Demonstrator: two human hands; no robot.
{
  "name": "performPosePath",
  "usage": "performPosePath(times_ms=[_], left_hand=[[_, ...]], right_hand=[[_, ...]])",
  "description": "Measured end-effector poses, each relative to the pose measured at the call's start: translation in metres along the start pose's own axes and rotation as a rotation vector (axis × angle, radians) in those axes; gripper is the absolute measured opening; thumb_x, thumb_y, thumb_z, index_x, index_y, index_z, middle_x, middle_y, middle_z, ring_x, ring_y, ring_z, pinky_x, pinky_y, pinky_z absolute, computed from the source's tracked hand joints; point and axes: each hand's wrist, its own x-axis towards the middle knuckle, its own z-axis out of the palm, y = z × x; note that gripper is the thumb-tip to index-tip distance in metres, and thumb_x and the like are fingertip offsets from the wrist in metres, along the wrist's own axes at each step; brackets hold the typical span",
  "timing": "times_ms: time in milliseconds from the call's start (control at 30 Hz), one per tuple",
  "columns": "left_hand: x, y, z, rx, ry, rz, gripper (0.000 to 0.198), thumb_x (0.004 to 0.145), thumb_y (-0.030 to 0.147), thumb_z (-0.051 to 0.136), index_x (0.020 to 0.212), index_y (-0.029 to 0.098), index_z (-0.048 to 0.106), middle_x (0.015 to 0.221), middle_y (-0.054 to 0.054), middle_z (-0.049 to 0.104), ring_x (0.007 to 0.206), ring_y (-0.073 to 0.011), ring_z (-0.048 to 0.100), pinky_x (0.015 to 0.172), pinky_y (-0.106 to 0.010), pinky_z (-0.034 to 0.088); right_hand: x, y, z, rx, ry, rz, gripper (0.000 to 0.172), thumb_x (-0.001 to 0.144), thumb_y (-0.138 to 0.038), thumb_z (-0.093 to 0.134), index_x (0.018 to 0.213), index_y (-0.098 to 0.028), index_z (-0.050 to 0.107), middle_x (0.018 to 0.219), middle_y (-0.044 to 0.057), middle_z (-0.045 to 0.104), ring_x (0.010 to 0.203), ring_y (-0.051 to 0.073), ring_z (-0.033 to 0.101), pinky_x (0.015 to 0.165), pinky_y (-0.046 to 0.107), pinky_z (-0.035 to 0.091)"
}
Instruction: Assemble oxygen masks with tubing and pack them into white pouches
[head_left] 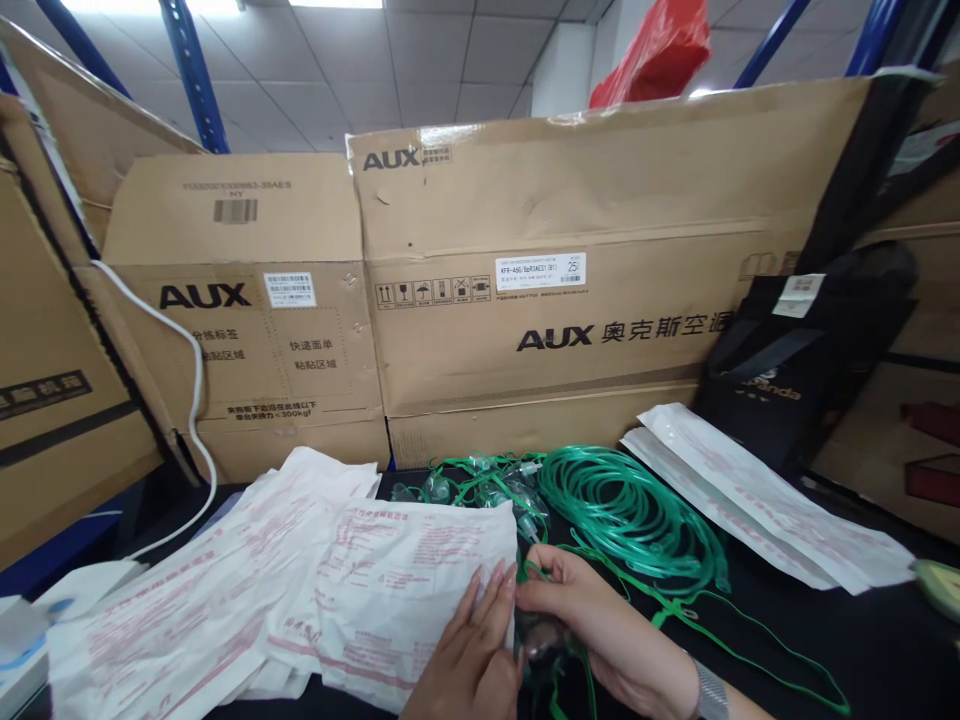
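The front printed white pouch [405, 590] lies on the black bench [900, 665]. Left hand [472, 655]: laid along the pouch's right edge, fingers extended, grip not closed. Right hand [577, 600]: just beside that edge, grip pinching a green elastic strap [538, 569]. Behind the pouch, clear plastic masks [487, 487]; to its right rear, coiled green tubing [630, 510]; to its left, overlapping printed pouches [202, 595].

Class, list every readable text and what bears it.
"AUX": left brown cardboard box
"NY": same box
"快递面单粘贴区域": same box
"≤300kgf": same box
"AUX", twice: wide brown cardboard box
"奥克斯空": same
"KFR-46G/BpR3AES1(B1)": its white label
"25": same label
"Panda": black bag
Unreadable: red print on flat white packets; other lettering, small or hidden.
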Motion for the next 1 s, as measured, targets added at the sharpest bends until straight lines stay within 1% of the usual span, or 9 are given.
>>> performPosePath(times_ms=[100, 200, 300, 367, 433, 600, 767, 833, 1000], left_hand=[[0.007, -0.002, -0.005, -0.091, -0.027, -0.018, 0.044, 0.088, 0.006, 0.023, 0.131, 0.001, 0.03, 0.117, -0.021, 0.06, 0.124, -0.0191, 0.035, 0.096, -0.031, 0.043], [0.018, -0.008, -0.019, -0.142, -0.062, -0.037, 0.051, 0.088, 0.006, 0.022, 0.138, 0.006, 0.014, 0.124, -0.019, 0.055, 0.125, -0.0182, 0.033, 0.099, -0.034, 0.04], [0.024, -0.014, -0.032, -0.123, -0.089, -0.186, 0.055, 0.086, 0.007, 0.033, 0.138, 0.015, 0.018, 0.137, -0.015, 0.04, 0.127, -0.0225, 0.031, 0.101, -0.043, 0.035], [0.023, -0.016, -0.036, -0.09, -0.069, -0.333, 0.054, 0.086, 0.007, 0.036, 0.137, 0.019, 0.023, 0.137, -0.012, 0.042, 0.127, -0.0223, 0.032, 0.101, -0.043, 0.036], [0.021, -0.017, -0.035, -0.077, -0.06, -0.384, 0.054, 0.086, 0.007, 0.035, 0.137, 0.018, 0.023, 0.135, -0.013, 0.044, 0.127, -0.0213, 0.034, 0.099, -0.041, 0.039], [0.017, -0.013, -0.026, -0.049, -0.06, -0.127, 0.05, 0.09, 0.011, 0.026, 0.139, 0.009, 0.018, 0.126, -0.017, 0.053, 0.123, -0.018, 0.037, 0.098, -0.032, 0.038], [0.024, -0.005, -0.021, 0.06, -0.032, 0.003, 0.048, 0.092, 0.011, 0.02, 0.138, 0.004, 0.01, 0.11, -0.017, 0.065, 0.116, -0.0177, 0.043, 0.094, -0.027, 0.041], [0.028, 0.001, -0.018, 0.1, -0.034, 0.046, 0.049, 0.091, 0.01, 0.023, 0.138, 0.001, 0.01, 0.105, -0.016, 0.068, 0.113, -0.0198, 0.047, 0.092, -0.027, 0.043], [0.031, 0.019, -0.004, 0.152, 0.003, 0.212, 0.041, 0.088, 0.004, 0.029, 0.126, -0.009, 0.033, 0.093, -0.012, 0.072, 0.097, -0.0208, 0.06, 0.092, -0.027, 0.043]], right_hand=[[0.001, 0.0, -0.003, 0.037, -0.04, 0.005, 0.024, 0.056, -0.019, 0.073, 0.06, -0.015, 0.05, 0.052, -0.007, 0.051, 0.046, 0.007, 0.049, 0.047, 0.019, 0.042], [0.0, -0.006, -0.007, 0.154, -0.106, -0.004, 0.02, 0.06, -0.025, 0.074, 0.067, -0.015, 0.058, 0.06, -0.003, 0.057, 0.055, 0.01, 0.054, 0.057, 0.023, 0.045], [-0.002, -0.014, -0.01, 0.177, -0.247, -0.124, 0.021, 0.063, -0.025, 0.074, 0.079, -0.016, 0.063, 0.077, 0.001, 0.063, 0.076, 0.014, 0.058, 0.076, 0.026, 0.044], [-0.003, -0.015, -0.01, 0.11, -0.332, -0.203, 0.027, 0.062, -0.02, 0.075, 0.087, -0.017, 0.063, 0.084, 0.002, 0.064, 0.083, 0.015, 0.057, 0.082, 0.026, 0.04], [-0.003, -0.011, -0.008, 0.048, -0.364, -0.228, 0.03, 0.062, -0.018, 0.075, 0.09, -0.018, 0.063, 0.083, 0.001, 0.064, 0.082, 0.015, 0.057, 0.082, 0.027, 0.04], [-0.001, 0.003, -0.001, -0.022, -0.35, -0.235, 0.026, 0.064, -0.024, 0.074, 0.089, -0.019, 0.067, 0.084, 0.001, 0.066, 0.083, 0.016, 0.057, 0.083, 0.028, 0.04], [0.004, 0.014, 0.002, -0.041, -0.316, -0.222, 0.034, 0.062, -0.032, 0.075, 0.093, -0.021, 0.067, 0.089, 0.002, 0.067, 0.088, 0.024, 0.059, 0.083, 0.035, 0.042], [0.007, 0.017, 0.002, -0.031, -0.291, -0.244, 0.034, 0.068, -0.036, 0.07, 0.098, -0.022, 0.065, 0.095, 0.004, 0.066, 0.092, 0.024, 0.058, 0.082, 0.037, 0.044], [0.011, 0.02, 0.002, -0.022, -0.253, -0.241, 0.024, 0.088, -0.03, 0.046, 0.109, -0.02, 0.053, 0.114, 0.007, 0.054, 0.093, 0.017, 0.056, 0.079, 0.037, 0.048]])
